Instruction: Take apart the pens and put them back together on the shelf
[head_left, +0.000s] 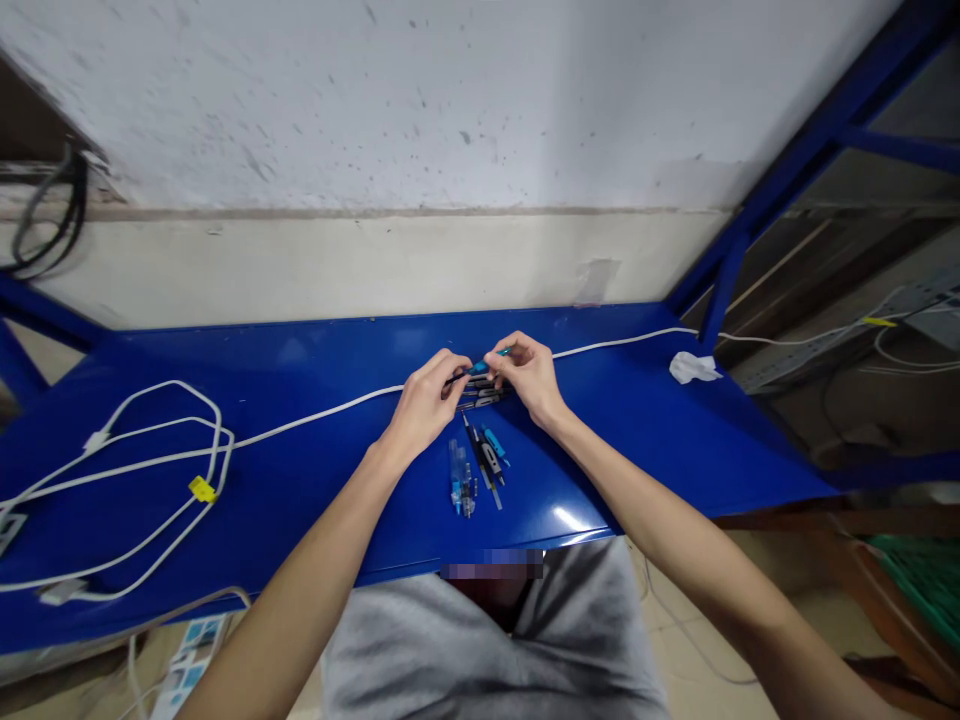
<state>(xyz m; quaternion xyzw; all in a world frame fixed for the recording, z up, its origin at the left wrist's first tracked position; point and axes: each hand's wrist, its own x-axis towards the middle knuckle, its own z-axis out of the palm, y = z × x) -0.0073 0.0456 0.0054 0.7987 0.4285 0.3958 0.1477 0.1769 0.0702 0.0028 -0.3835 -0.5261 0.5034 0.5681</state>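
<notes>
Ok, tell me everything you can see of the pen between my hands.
The slim pen looks plastic, dark toward the left hand and bright blue toward the right hand. Both hands hold it over the blue table, aslant, its blue end higher in view. They cover parts; finer details are too small to tell.

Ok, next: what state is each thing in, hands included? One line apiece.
Left hand: closed on a slim black-and-blue pen piece
Right hand: closed on its blue end
Clear plastic tubes: lying loose
Grey-and-black pen piece: lying flat
Bright-blue plastic piece: lying flat
White cable: loosely looped
Yellow tag: attached to cable
White tissue-like scrap: crumpled
</notes>
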